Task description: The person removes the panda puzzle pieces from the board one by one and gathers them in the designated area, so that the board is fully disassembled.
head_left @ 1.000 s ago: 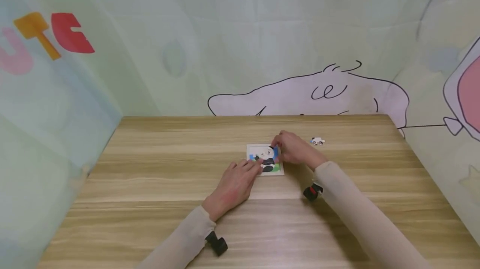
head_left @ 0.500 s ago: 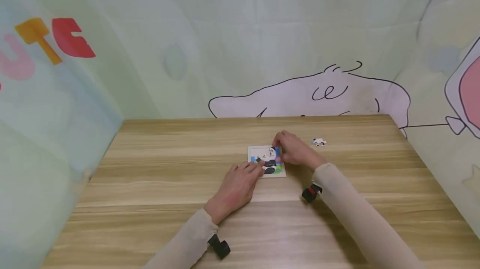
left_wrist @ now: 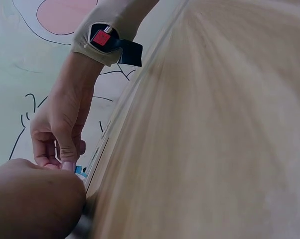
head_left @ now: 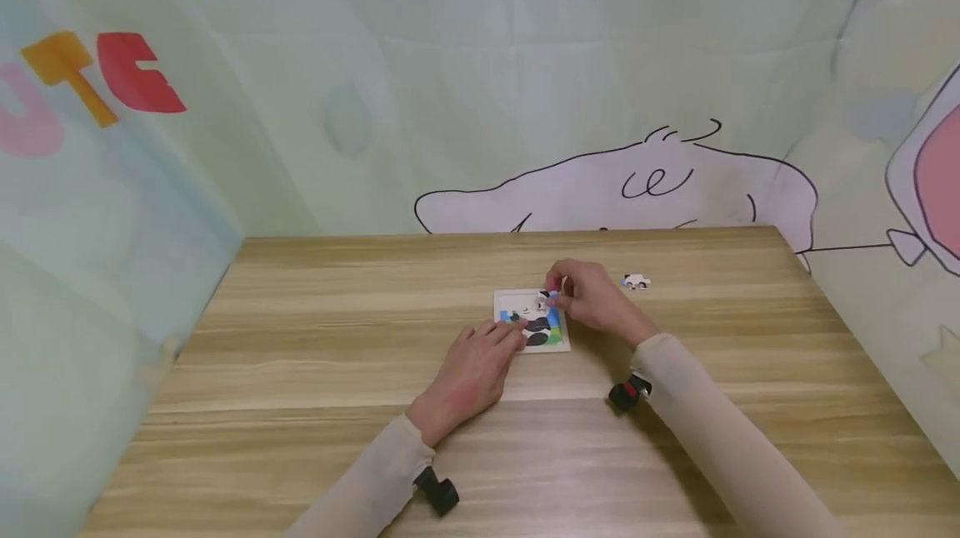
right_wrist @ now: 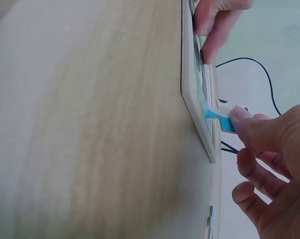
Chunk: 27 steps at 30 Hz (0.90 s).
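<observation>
A small framed panda jigsaw puzzle (head_left: 557, 347) lies flat on the wooden table. Between thumb and fingers my right hand (head_left: 592, 296) pinches a jigsaw piece (right_wrist: 221, 118), blue and white with black marks. In the right wrist view this piece stands tilted up at the puzzle's far right part, its lower edge right at the board. My left hand (head_left: 472, 367) rests with its fingertips on the puzzle's lower left, hiding that corner. The upper left of the puzzle shows a pale, bare area.
One loose jigsaw piece (head_left: 635, 281) with a panda face lies to the right of the puzzle, beyond my right hand. The wooden table (head_left: 337, 313) reaches back to a printed cloth backdrop (head_left: 450, 63). Each wrist wears a small black camera (head_left: 437, 491).
My right hand has lifted and turned slightly, and the piece in its pinch now stands tilted up from the puzzle. The left hand stays in place on the puzzle.
</observation>
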Tool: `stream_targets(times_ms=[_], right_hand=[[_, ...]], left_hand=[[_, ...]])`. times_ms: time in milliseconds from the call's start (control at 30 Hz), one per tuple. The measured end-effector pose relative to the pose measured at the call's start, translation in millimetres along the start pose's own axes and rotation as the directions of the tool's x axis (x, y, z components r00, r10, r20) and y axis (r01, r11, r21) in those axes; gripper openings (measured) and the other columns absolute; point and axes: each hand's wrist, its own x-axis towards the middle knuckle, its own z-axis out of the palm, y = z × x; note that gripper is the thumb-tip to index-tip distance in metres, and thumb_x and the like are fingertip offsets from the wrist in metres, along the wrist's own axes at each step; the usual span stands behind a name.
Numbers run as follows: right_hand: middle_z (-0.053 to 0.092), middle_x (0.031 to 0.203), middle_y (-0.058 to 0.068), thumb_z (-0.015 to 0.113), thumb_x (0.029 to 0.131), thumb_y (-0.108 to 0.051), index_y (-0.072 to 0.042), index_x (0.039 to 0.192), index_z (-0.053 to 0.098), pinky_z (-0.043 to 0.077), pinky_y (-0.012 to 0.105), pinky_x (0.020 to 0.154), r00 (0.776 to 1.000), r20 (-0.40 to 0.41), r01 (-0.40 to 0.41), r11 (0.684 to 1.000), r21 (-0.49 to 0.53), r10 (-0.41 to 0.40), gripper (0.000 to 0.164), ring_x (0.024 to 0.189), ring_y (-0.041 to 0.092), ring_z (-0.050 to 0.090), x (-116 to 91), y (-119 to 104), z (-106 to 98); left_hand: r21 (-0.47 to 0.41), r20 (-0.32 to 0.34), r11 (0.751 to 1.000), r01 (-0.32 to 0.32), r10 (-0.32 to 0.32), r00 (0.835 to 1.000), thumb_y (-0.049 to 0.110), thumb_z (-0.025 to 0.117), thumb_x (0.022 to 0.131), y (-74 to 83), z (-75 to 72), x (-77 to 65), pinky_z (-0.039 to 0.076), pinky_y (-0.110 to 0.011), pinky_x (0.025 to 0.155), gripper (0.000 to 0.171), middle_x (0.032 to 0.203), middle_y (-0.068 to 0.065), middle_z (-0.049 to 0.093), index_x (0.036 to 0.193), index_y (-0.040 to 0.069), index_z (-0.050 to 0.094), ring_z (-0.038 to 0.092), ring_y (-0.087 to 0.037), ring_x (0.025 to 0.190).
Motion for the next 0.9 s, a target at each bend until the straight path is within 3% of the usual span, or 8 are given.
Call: stream_targets(times_ms=[233,433,533,700,900], right_hand=[[0.075,0.094,0.005,0.079,0.095,-0.006,-0.010,0.103,0.075,0.052,0.033,0.078,0.997,-0.071,0.042,0.999,0.023,-0.040,0.009,0.087,0.020,0.064,-5,6,-6],[0.077,0.090,0.006,0.081,0.093,-0.006,-0.009,0.100,0.082,0.051,0.030,0.074,0.989,-0.148,0.010,1.000,-0.026,-0.014,0.007,0.082,0.020,0.064,-19,33,-32],[0.078,0.090,0.009,0.080,0.094,-0.006,-0.007,0.099,0.084,0.049,0.027,0.070,0.979,-0.201,-0.029,0.999,-0.038,0.021,0.007,0.081,0.020,0.064,-27,51,-48],[0.080,0.100,0.015,0.077,0.097,-0.008,-0.004,0.101,0.084,0.046,0.023,0.064,0.945,-0.298,-0.151,0.988,-0.021,0.138,0.009,0.078,0.016,0.061,-42,81,-74],[0.080,0.103,0.021,0.075,0.099,-0.012,0.000,0.103,0.084,0.045,0.021,0.063,0.928,-0.293,-0.239,0.971,-0.001,0.228,0.015,0.073,0.010,0.057,-54,107,-92]], left_hand=[[-0.023,-0.029,1.000,0.013,-0.014,0.999,0.018,0.050,0.113,0.5,-1.2,-0.5,0.051,-0.042,0.087,0.020,0.145,-0.002,0.065,0.120,0.017,0.069,0.064,-0.024,0.117],[-0.013,-0.043,1.000,0.001,-0.001,0.999,0.017,0.053,0.112,2.3,-0.4,1.4,0.052,-0.042,0.087,0.019,0.137,-0.002,0.068,0.119,0.017,0.070,0.065,-0.024,0.115],[-0.003,-0.046,1.000,0.000,0.000,0.999,0.016,0.052,0.112,2.4,0.3,1.2,0.051,-0.041,0.087,0.020,0.135,-0.003,0.069,0.120,0.015,0.070,0.065,-0.024,0.114],[0.008,-0.057,1.000,-0.003,0.004,0.998,0.016,0.052,0.112,2.4,0.7,1.3,0.049,-0.039,0.084,0.020,0.129,-0.002,0.070,0.120,0.015,0.070,0.064,-0.023,0.108],[-0.009,-0.069,1.000,-0.001,0.000,0.998,0.016,0.056,0.110,2.1,1.7,1.3,0.047,-0.037,0.082,0.018,0.121,0.001,0.071,0.118,0.016,0.073,0.063,-0.021,0.102]])
